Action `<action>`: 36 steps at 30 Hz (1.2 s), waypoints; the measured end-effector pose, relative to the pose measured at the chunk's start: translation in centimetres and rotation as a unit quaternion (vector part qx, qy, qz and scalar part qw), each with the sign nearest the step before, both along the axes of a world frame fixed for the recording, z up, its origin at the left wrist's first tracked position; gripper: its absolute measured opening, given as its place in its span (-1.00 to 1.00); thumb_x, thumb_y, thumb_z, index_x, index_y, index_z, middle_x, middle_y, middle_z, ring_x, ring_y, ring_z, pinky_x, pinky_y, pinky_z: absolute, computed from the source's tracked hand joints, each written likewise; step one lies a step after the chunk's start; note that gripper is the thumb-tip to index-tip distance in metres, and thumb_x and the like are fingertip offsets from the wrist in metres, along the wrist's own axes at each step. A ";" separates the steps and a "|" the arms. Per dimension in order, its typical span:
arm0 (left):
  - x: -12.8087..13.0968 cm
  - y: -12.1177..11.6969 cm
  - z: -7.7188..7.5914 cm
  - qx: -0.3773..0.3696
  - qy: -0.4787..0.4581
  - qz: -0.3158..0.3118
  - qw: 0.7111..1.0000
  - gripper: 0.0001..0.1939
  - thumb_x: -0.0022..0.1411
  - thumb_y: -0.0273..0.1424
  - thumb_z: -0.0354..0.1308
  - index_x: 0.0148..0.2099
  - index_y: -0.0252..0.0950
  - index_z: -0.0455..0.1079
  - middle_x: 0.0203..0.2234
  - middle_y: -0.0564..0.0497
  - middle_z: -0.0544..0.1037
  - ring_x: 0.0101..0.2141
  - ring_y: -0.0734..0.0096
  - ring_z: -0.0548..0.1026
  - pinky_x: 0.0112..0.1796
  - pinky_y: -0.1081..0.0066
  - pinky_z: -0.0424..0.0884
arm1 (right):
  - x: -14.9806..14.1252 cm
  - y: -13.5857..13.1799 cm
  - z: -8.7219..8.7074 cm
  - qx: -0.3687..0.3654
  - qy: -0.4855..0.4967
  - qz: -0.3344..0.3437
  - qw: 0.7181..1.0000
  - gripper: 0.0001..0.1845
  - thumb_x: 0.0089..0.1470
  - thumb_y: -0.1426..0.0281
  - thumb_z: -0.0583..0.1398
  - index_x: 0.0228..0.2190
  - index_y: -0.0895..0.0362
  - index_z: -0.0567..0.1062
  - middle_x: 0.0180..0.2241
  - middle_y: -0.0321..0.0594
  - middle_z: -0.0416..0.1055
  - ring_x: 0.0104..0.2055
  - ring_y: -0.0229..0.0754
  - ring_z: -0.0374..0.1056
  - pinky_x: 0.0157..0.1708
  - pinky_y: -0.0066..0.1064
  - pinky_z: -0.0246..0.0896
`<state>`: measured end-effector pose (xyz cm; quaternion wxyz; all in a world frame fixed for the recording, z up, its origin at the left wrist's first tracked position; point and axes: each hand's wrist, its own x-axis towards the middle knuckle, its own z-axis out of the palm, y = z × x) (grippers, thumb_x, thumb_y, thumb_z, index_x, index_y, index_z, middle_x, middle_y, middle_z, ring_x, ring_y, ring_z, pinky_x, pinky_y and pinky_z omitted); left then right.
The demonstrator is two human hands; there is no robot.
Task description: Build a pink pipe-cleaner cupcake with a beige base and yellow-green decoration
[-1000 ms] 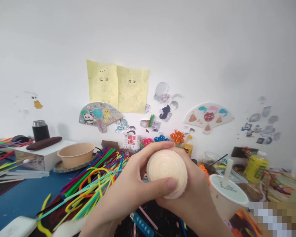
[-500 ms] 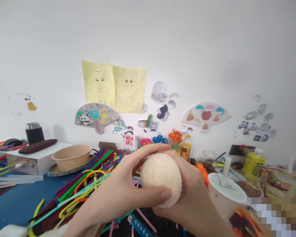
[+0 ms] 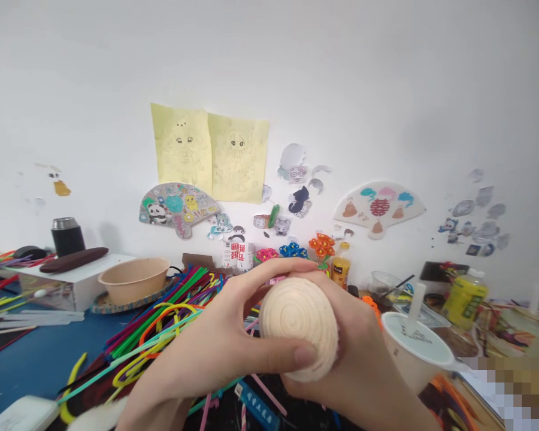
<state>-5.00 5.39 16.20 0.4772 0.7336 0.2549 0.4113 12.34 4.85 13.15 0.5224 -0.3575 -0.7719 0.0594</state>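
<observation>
Blue desk [image 3: 27, 365] against a white wall [image 3: 341, 78], pretty cluttered. We count two yellow drawings [image 3: 210, 151], two paper fans [image 3: 178, 206], one brown bowl [image 3: 133, 279]. Our left hand [image 3: 215, 347] and right hand [image 3: 359, 353] both grip one cream coiled ball [image 3: 299, 326] above the pipe cleaners [image 3: 161, 323].

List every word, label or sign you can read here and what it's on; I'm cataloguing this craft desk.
"囍", red, on the white paper fan on the wall.
Red characters on the white carton: too blurred to read.
Print on the lid of the paper cup: too small to read.
Labels on the yellow bottle and the small orange bottle: unreadable.
The cream ball in both hands bears no text.
</observation>
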 end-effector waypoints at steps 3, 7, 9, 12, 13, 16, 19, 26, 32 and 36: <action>-0.2 0.1 0.1 0.014 0.011 -0.002 1.000 -0.39 0.07 -0.37 0.42 0.16 0.06 0.38 0.12 0.14 0.47 0.11 0.15 0.43 0.07 0.32 0.34 | 0.1 -0.1 0.2 -0.010 -0.005 0.007 1.000 -0.36 -0.38 0.54 0.30 -0.13 -0.01 0.45 -0.29 -0.36 0.53 -0.36 -0.14 0.47 -0.43 -0.39 0.37; -0.3 0.1 0.1 0.019 0.026 0.004 0.999 -0.35 0.07 -0.42 0.40 0.18 0.11 0.34 0.11 0.19 0.47 0.12 0.21 0.42 0.05 0.36 0.35 | 0.1 -0.1 0.2 -0.021 -0.003 0.011 1.000 -0.36 -0.37 0.54 0.32 -0.12 0.00 0.45 -0.28 -0.35 0.54 -0.35 -0.13 0.48 -0.41 -0.37 0.39; -0.3 0.1 0.0 0.019 0.031 0.009 0.999 -0.34 0.07 -0.43 0.40 0.18 0.12 0.33 0.12 0.20 0.45 0.12 0.21 0.41 0.07 0.34 0.34 | 0.1 -0.1 0.1 -0.022 -0.002 0.016 1.000 -0.34 -0.37 0.54 0.32 -0.11 -0.01 0.44 -0.25 -0.34 0.55 -0.31 -0.11 0.49 -0.39 -0.37 0.40; -0.3 0.0 -0.2 0.014 0.043 0.008 0.999 -0.32 0.06 -0.45 0.40 0.18 0.15 0.31 0.13 0.22 0.44 0.14 0.20 0.39 0.10 0.28 0.33 | 0.1 -0.1 0.2 -0.019 0.001 0.024 1.000 -0.32 -0.38 0.55 0.31 -0.11 -0.02 0.44 -0.22 -0.35 0.55 -0.27 -0.11 0.50 -0.36 -0.39 0.40; -0.3 0.0 -0.2 0.013 0.047 0.009 0.999 -0.30 0.05 -0.46 0.39 0.18 0.16 0.31 0.13 0.22 0.44 0.14 0.19 0.39 0.10 0.26 0.34 | 0.1 0.0 0.2 -0.018 0.003 0.027 0.999 -0.33 -0.38 0.55 0.31 -0.11 -0.02 0.44 -0.22 -0.35 0.55 -0.27 -0.11 0.50 -0.35 -0.39 0.40; -0.3 -0.1 -0.3 0.013 0.050 0.018 0.998 -0.29 0.05 -0.48 0.37 0.19 0.18 0.29 0.12 0.23 0.43 0.13 0.19 0.40 0.08 0.24 0.36 | 0.0 0.0 0.4 -0.011 0.012 0.038 0.999 -0.35 -0.37 0.55 0.31 -0.12 -0.02 0.46 -0.24 -0.36 0.56 -0.28 -0.12 0.50 -0.35 -0.38 0.39; -0.2 -0.2 -0.3 0.023 0.056 0.014 0.998 -0.29 0.06 -0.50 0.35 0.18 0.18 0.28 0.08 0.23 0.46 0.09 0.19 0.43 0.03 0.26 0.41 | -0.1 0.0 0.5 -0.005 0.016 0.044 0.999 -0.35 -0.38 0.56 0.31 -0.12 -0.01 0.46 -0.25 -0.36 0.56 -0.29 -0.11 0.50 -0.34 -0.37 0.39; -0.5 0.2 -0.4 0.022 0.043 0.011 0.999 -0.33 0.07 -0.30 0.40 0.21 0.18 0.30 0.18 0.19 0.40 0.15 0.12 0.39 0.16 0.16 0.33 | 0.1 0.0 0.4 -0.020 0.019 0.055 0.998 -0.29 -0.40 0.60 0.33 -0.10 -0.03 0.46 -0.28 -0.36 0.55 -0.36 -0.13 0.48 -0.42 -0.39 0.40; -0.8 0.0 -0.6 0.033 0.065 0.016 0.997 -0.29 0.06 -0.31 0.41 0.22 0.21 0.28 0.19 0.20 0.40 0.15 0.12 0.40 0.18 0.13 0.32 | 0.2 -0.1 0.4 -0.022 0.009 0.068 0.997 -0.25 -0.42 0.62 0.34 -0.09 -0.05 0.45 -0.32 -0.40 0.54 -0.43 -0.16 0.45 -0.48 -0.41 0.36; -0.7 -0.2 -0.6 0.039 0.072 0.044 0.996 -0.26 0.02 -0.37 0.41 0.21 0.22 0.28 0.18 0.22 0.40 0.15 0.10 0.39 0.14 0.12 0.36 | 0.2 0.0 0.4 -0.015 0.008 0.070 0.997 -0.21 -0.44 0.63 0.33 -0.07 -0.08 0.43 -0.30 -0.41 0.53 -0.39 -0.16 0.46 -0.45 -0.42 0.36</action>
